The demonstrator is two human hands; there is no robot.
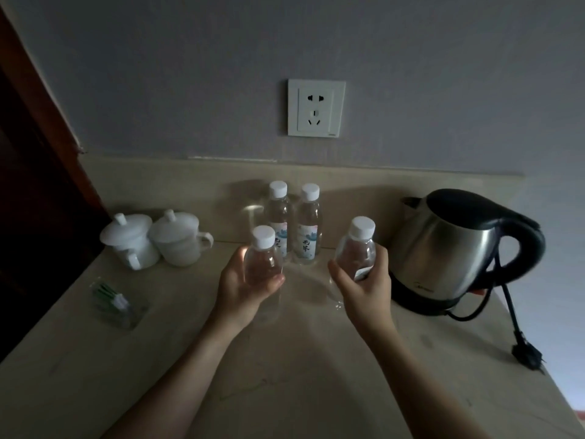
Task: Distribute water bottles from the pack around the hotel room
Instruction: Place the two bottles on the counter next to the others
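Observation:
Two clear water bottles with white caps stand side by side near the back of the beige counter [285, 375]: the left one [279, 213] and the right one [307, 223], both with pale labels. In front of them my left hand [240, 289] grips a third bottle [263, 258] upright around its body. My right hand [364, 280] holds a fourth bottle [357, 245], tilted slightly left, just left of the kettle. Both held bottles are lifted a little above the counter. No bottle pack is in view.
A steel electric kettle [449, 248] with black handle stands at the right, its cord and plug [527, 354] lying near the counter's right edge. Two white lidded cups [155, 239] sit at the left. A clear packet with green items [114, 302] lies near them. A wall socket [316, 107] is above.

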